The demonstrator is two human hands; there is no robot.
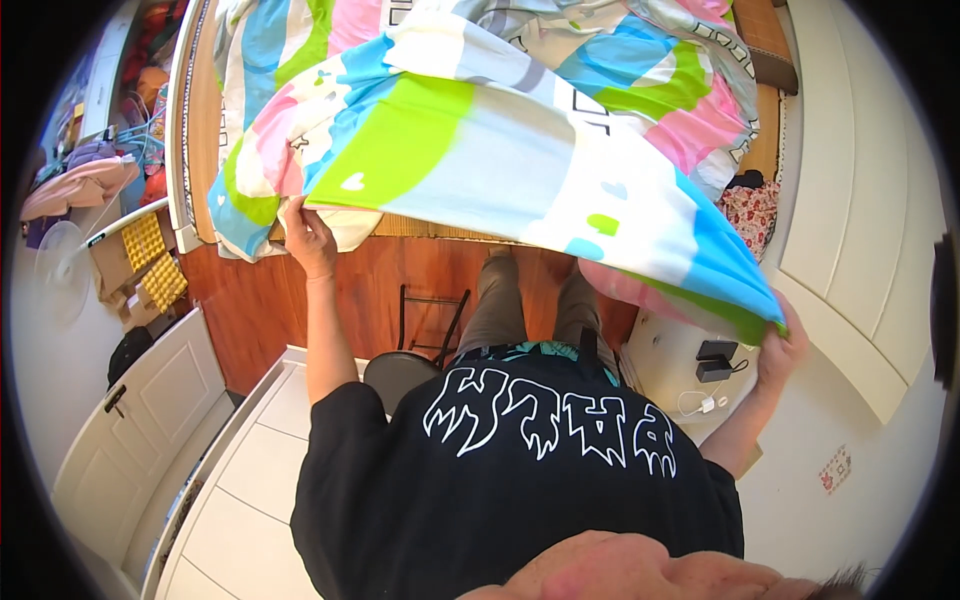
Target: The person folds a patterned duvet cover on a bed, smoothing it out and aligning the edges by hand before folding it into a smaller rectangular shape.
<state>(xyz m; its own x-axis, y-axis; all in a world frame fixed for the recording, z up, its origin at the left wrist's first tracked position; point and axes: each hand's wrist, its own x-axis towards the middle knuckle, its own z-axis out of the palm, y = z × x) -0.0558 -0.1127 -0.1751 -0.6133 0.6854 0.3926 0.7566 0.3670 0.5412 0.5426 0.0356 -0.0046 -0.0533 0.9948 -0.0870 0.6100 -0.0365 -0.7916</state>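
A large, thin duvet cover [510,150], patterned in green, blue, pink, grey and white, stretches between my two hands. My left hand [310,240] pinches its near edge beside a green patch with a small white heart. My right hand [783,340] grips a blue and green corner farther right and closer to me, fingers partly behind the cloth. Between them the edge hangs taut and slanting, with some pink cloth showing beneath it. The rest of the fabric lies rumpled over the bed [204,110].
A white cabinet [655,365] with black devices and a charger stands at right, below the curved white headboard [860,170]. A dark stool [400,378] is by my legs. At left are a fan [65,268], yellow foam pieces [160,270] and a white door [145,410].
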